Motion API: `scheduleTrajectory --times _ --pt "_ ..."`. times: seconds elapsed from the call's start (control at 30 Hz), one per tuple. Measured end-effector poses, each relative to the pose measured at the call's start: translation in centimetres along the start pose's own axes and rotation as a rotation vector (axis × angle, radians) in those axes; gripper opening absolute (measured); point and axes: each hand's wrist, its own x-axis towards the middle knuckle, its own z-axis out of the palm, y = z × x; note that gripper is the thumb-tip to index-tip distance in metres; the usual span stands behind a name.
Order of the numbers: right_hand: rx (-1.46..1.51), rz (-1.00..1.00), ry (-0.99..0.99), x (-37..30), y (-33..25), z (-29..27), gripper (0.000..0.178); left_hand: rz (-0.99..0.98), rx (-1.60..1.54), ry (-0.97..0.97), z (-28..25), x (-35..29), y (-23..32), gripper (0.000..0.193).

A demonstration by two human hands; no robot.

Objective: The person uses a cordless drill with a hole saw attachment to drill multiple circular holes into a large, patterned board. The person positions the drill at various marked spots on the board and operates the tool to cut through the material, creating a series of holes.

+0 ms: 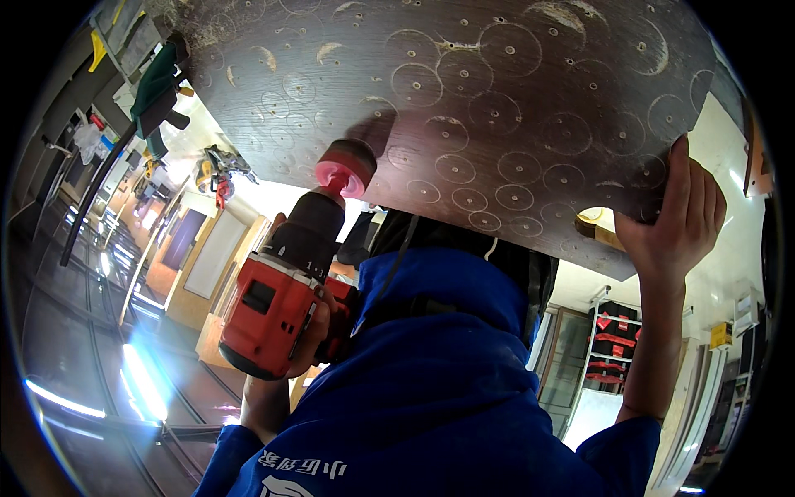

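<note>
My left hand (pixel 311 338) wraps round the grip of a red and black cordless drill (pixel 277 302). In its chuck sits a round hole saw (pixel 346 168), dark at the rim and reddish inside, facing a dark brown wooden board (pixel 331 99). A shadow falls on the board beside the hole saw; whether they touch I cannot tell. Many scored circles with small centre holes cover the board. At the board's right edge, my right hand (pixel 675 211) is closed on it, with the thumb near a cut-out hole (pixel 593 222).
A dark green tool (pixel 157 91) stands beyond the board's left corner. Farther left, a power tool (pixel 222 174) sits on a pale surface. At the right, a metal rack (pixel 609 348) holds red and black cases, and a yellow box (pixel 721 335) is farther off.
</note>
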Motion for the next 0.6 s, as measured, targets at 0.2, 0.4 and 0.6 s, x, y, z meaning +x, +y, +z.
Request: scheduleTrajectory --times 0.2,0.4,0.6 --pt "0.005 0.015 -0.021 -0.22 -0.10 0.07 0.091 -0.005 -0.027 0.012 0.09 0.18 0.01 0.016" --pt "0.003 0.000 -0.001 0.27 -0.25 -0.13 0.090 -0.011 -0.031 0.012 0.09 0.26 0.13 0.017" --pt "0.001 -0.001 -0.003 0.19 -0.19 0.04 0.092 -0.019 -0.037 0.015 0.03 0.44 0.17 0.018"
